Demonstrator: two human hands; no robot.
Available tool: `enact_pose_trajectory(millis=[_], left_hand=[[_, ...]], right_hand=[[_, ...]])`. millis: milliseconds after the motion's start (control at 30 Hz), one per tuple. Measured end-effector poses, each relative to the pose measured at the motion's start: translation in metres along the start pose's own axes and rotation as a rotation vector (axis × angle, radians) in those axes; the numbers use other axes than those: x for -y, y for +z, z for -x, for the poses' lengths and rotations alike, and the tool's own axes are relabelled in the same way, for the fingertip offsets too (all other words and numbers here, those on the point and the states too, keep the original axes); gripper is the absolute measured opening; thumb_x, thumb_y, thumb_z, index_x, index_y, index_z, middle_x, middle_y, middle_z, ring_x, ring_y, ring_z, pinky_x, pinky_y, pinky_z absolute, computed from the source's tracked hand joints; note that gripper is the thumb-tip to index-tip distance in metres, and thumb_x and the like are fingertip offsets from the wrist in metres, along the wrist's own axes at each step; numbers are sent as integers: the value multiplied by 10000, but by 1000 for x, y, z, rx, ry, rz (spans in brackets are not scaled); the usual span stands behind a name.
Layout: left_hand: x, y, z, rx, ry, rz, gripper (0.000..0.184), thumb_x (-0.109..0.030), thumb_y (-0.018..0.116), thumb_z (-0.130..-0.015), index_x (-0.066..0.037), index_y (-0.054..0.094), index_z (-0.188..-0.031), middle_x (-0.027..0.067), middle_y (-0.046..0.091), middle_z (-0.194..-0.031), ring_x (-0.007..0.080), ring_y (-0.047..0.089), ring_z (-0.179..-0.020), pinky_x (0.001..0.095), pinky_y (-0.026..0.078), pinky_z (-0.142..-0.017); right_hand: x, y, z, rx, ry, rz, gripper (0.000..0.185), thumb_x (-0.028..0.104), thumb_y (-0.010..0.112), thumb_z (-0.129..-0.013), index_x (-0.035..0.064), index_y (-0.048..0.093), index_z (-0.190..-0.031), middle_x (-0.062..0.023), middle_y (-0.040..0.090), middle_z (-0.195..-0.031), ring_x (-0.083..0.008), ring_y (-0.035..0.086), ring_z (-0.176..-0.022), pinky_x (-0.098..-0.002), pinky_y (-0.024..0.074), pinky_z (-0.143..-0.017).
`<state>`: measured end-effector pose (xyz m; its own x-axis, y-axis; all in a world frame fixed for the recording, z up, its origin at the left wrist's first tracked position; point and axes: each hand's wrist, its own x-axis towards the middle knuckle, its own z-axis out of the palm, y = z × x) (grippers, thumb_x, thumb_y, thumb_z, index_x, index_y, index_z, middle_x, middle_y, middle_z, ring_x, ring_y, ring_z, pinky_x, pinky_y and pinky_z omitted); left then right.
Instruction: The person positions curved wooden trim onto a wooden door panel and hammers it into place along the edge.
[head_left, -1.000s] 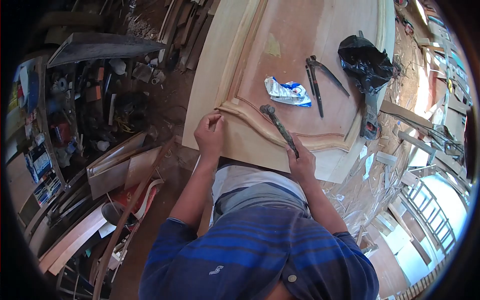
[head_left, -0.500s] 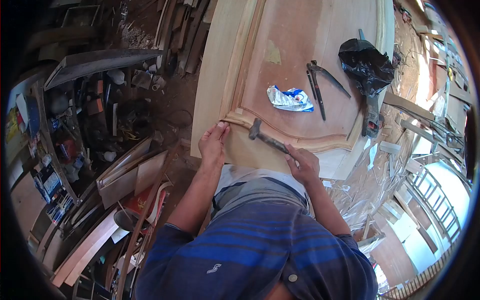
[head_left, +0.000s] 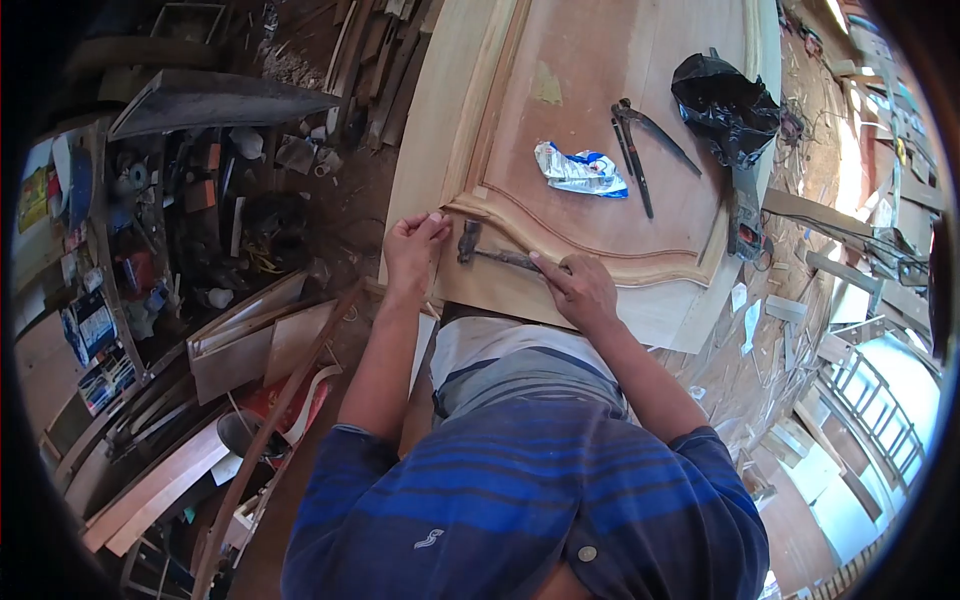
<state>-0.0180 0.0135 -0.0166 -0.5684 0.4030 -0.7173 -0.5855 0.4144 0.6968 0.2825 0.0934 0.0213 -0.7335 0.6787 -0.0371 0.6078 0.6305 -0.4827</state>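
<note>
My left hand (head_left: pixel 412 252) is at the lower left corner of the curved wooden moulding (head_left: pixel 560 262) on a door panel (head_left: pixel 590 80). Its thumb and fingertips pinch together; anything between them is too small to make out. In my right hand (head_left: pixel 582 290) is a hammer (head_left: pixel 505 259), gripped by its handle. The hammer's head points left, close to my left hand and over the pale wood below the moulding. On the panel lie a crumpled blue and white packet (head_left: pixel 578 172), pincers (head_left: pixel 662 142) and a slim black tool (head_left: pixel 632 165).
A black plastic bag (head_left: pixel 722 110) lies on the panel's right side, above a dark-handled tool (head_left: pixel 745 230). Cluttered shelves (head_left: pixel 140 250) and leaning boards (head_left: pixel 245 350) stand to the left. Wood offcuts and shavings (head_left: pixel 740 350) cover the floor at right.
The hammer has moved left and down, its head now nearer my left hand. My left hand has shifted slightly left and up, fingertips still pinched. The view has tilted a little.
</note>
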Motion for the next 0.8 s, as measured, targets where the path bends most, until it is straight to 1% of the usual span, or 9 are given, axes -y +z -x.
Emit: enact_pose_trajectory(millis=[67,100,167,267,367,467,700,767,800], left_hand=[[-1,-7,-4,-89,212,-391,147,-77,803,-1001,23,719,-1068,99,797,-997,201,778,-884,287,617,-822],[-4,-8,-5,-78,303,-484,149,-68,820,-973,8,732,-1065,90,795,-978,190,773,-869,303,613,-808],[-6,-10,-4,-58,479,-667,177,-48,856,-915,-21,759,-1060,72,791,-941,168,762,-840,333,605,-779],[-13,-6,-5,120,672,-735,171,-49,843,-909,-16,772,-1061,89,800,-937,162,761,-825,316,595,-769],[-6,-3,-24,101,865,-799,219,-30,857,-870,-13,776,-1073,108,798,-951,201,778,-838,342,607,-777],[-7,2,-30,85,802,-778,250,-17,883,-822,-40,772,-1045,104,778,-957,265,767,-855,398,611,-815],[-7,4,-32,97,795,-794,263,-7,889,-799,-38,760,-1026,108,773,-948,262,767,-853,394,605,-807],[-7,2,-32,113,803,-798,281,-15,885,-804,-53,761,-1054,106,763,-931,272,756,-848,405,597,-805],[-8,1,-31,133,882,-863,276,-19,870,-822,-57,763,-1074,108,758,-934,285,752,-862,416,592,-807]], right_hand=[[-1,4,1,-2,-49,-2,528,229,843,-906,394,757,-1400,-35,633,-860,-251,643,-809,-421,530,-727],[0,3,0,-2,-73,-1,529,232,845,-906,392,756,-1403,-33,632,-851,-250,644,-811,-421,531,-729],[3,3,1,-5,-4,22,517,244,846,-909,384,760,-1400,-30,629,-840,-250,644,-810,-422,533,-730],[9,3,1,-2,23,15,507,252,848,-910,387,765,-1392,-28,635,-841,-250,649,-815,-424,536,-731],[7,5,1,-10,-8,3,510,252,850,-906,394,765,-1389,-29,648,-852,-249,657,-823,-429,539,-731],[4,4,0,1,-24,20,512,246,848,-905,394,765,-1389,-30,658,-858,-248,664,-829,-434,540,-728],[8,14,2,-81,-4,10,525,260,854,-912,415,752,-1403,-27,646,-836,-257,653,-769,-426,533,-684],[15,10,3,-61,33,-26,466,258,841,-923,369,777,-1371,-30,656,-835,-264,660,-780,-438,539,-701],[18,7,2,-54,49,-47,438,258,835,-929,345,790,-1355,-32,661,-835,-268,664,-785,-444,542,-710]])
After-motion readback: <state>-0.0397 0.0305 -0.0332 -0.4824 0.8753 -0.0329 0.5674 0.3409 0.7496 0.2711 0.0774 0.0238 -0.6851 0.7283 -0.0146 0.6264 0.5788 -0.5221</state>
